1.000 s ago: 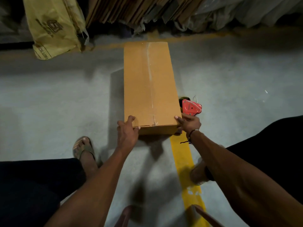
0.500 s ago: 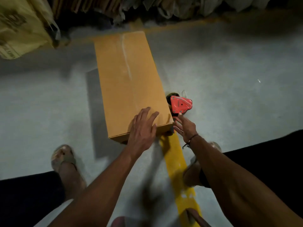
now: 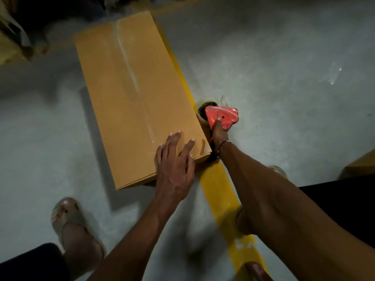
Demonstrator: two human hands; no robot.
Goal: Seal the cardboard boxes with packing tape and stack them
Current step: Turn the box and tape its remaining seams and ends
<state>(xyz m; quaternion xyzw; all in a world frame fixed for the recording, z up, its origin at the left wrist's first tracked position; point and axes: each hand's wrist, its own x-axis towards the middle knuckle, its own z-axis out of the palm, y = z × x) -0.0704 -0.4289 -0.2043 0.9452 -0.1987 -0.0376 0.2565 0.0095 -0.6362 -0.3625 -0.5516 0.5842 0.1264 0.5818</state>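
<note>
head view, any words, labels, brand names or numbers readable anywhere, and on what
None can be read.
Cardboard box: plain brown top with a clear tape strip, no print in view.
Red tape dispenser: no lettering shows; the right hand touches it.
Yellowish bag at the left edge: too blurred and cropped to read.
Yellow floor line: plain paint.

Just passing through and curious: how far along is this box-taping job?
Done: a clear tape strip runs along the top seam of the cardboard box. In hand: the left hand rests flat on the box's near end, while the right hand reaches to the red tape dispenser on the floor beside it. Left: any further taping, then stacking; this box sits alone on the floor.
</note>
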